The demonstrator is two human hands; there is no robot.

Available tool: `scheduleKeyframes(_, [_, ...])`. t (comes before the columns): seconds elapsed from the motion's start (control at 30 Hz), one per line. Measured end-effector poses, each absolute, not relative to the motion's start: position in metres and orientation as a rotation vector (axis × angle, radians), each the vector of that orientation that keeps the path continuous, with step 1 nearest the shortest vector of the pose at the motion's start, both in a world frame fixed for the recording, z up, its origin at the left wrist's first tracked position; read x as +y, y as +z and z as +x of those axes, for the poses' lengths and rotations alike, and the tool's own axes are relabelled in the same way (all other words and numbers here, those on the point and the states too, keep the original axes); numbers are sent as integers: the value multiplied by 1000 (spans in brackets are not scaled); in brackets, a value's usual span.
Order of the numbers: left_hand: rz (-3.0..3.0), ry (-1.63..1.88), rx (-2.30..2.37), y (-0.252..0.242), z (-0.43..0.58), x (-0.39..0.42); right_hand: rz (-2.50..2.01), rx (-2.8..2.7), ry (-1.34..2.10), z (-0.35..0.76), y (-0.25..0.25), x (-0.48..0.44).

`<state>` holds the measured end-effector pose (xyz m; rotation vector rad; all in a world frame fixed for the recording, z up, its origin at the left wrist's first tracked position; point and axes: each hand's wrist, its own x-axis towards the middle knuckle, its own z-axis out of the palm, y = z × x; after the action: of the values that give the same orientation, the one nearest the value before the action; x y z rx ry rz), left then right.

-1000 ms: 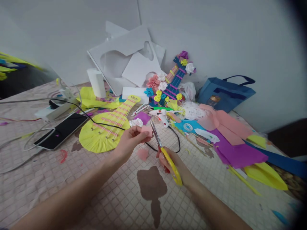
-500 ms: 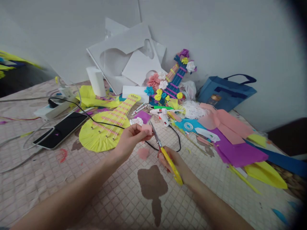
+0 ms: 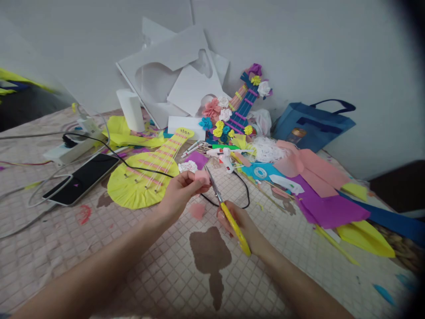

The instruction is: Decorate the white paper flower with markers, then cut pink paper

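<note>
My left hand [image 3: 181,191] pinches a small piece of pink paper [image 3: 202,177] between thumb and fingers. In my right hand [image 3: 241,222] is a pair of scissors [image 3: 234,225] with yellow handles, fingers wrapped round them. The blades point up and away, right beside the pink paper's right edge; I cannot tell whether they touch it. Below the paper, a pink scrap [image 3: 197,211] lies on the patterned table cover. A yellow paper-covered guitar shape [image 3: 142,179] with pink bands and strings lies left of my left hand.
A white glue gun [image 3: 226,160] with a black cable lies beyond the scissors. On the right are pink paper [image 3: 322,173], purple paper [image 3: 328,208] and a blue bag [image 3: 314,126]. A phone [image 3: 83,179] and power strip [image 3: 71,149] lie left. A flower-trimmed blue guitar [image 3: 244,110] leans behind.
The view has tilted slightly, so things sit a little higher and further left. Both hands keep their holds, and the scissors stay beside the pink paper.
</note>
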<state>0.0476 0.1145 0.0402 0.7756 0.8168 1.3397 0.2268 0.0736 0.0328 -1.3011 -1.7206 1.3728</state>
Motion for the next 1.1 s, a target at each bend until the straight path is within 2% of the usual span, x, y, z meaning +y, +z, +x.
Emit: scheduleKeyframes(1.1, [754,1339,829,48,47,114,-1350,-1684,1293,226,24,74])
